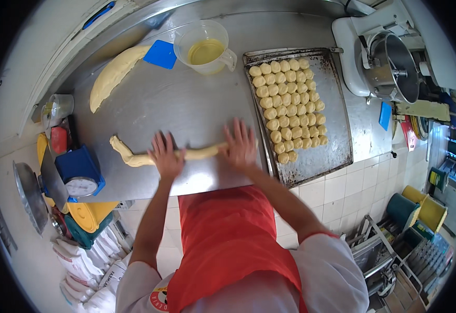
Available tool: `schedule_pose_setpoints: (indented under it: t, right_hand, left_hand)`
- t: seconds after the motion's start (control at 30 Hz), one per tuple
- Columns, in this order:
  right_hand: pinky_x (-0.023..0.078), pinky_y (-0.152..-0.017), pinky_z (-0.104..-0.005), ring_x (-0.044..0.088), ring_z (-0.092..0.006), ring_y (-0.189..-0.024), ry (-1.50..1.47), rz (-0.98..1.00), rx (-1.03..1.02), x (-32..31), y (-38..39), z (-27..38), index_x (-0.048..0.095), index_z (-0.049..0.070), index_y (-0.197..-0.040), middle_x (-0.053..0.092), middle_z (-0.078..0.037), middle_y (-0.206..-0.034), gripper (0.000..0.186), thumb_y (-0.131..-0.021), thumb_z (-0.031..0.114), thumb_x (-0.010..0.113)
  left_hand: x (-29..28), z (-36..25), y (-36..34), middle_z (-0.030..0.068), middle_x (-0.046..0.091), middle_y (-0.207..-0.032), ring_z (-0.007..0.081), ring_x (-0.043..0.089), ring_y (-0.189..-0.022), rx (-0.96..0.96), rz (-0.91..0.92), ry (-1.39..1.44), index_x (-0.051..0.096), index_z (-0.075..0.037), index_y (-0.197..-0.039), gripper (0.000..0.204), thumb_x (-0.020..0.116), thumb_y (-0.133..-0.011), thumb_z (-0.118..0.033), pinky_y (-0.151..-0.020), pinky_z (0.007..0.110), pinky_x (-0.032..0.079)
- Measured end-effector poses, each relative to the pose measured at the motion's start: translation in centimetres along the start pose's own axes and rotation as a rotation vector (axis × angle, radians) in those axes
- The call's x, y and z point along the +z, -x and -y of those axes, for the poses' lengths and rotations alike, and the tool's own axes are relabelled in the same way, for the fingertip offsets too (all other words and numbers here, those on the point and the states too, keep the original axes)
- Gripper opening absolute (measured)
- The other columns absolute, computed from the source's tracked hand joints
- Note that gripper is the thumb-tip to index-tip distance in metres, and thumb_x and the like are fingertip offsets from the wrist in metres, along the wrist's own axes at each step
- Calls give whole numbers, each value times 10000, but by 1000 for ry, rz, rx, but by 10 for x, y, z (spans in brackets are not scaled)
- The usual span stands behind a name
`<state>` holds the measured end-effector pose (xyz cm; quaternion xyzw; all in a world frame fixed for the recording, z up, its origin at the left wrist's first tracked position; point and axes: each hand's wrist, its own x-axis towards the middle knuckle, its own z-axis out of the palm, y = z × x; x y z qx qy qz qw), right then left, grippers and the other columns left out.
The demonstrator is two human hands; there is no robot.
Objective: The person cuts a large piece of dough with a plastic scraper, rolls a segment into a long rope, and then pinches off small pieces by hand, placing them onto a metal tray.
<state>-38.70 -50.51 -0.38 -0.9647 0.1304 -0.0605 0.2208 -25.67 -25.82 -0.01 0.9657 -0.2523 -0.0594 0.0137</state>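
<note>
A long rope of pale dough (pixel 199 153) lies across the steel worktop near its front edge, its left end thicker and bent upward. Flat on the rope, left of its middle, rests my left hand (pixel 166 157) with fingers stretched out. My right hand (pixel 240 145) presses on the rope's right part, fingers spread and slightly blurred. Farther back on the left is a larger curved piece of dough (pixel 114 77), with a blue scraper (pixel 161 54) at its upper end. To the right, a worn metal baking tray (pixel 337 115) carries rows of small dough balls (pixel 290 107).
A clear plastic jug (pixel 202 34) with yellow liquid stands at the back. Left of the worktop's middle is a blue scale (pixel 76 167) with a round dial. A mixer (pixel 361 57) with a metal bowl occupies the back right, near another blue scraper (pixel 385 116).
</note>
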Motion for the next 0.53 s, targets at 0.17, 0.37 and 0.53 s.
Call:
schedule_pose_setpoints:
  t: [0.17, 0.37, 0.53]
  right_hand:
    - [221, -1173, -576, 250, -416, -1461, -4, -90, 34, -1, -71, -10, 391, 57, -1487, 269, -272, -1563, 684, -968, 489, 501]
    - [305, -1089, -594, 385, -405, -1355, 8, 49, 212, 5, 38, 13, 462, 100, -1411, 435, -213, -1436, 586, -912, 377, 595]
    - [361, -1035, -534, 494, -355, -1237, -542, 333, 422, -29, 63, -14, 532, 157, -1313, 537, -166, -1290, 609, -753, 235, 757]
  left_hand:
    - [8, 37, -70, 208, 82, -1647, 394, 46, -1522, -196, -152, 64, 193, -108, -1583, 840, 442, -955, -606, -1185, 614, 40]
    - [-4, 29, 22, 216, 420, -1477, 395, 344, -1407, 160, 65, 140, 529, -48, -1296, 635, 620, -884, -522, -1113, 612, 242]
    - [-79, 3, 30, 208, 601, -1293, 361, 508, -1287, 94, 591, 348, 610, -107, -1127, 479, 680, -861, -499, -1036, 517, 374]
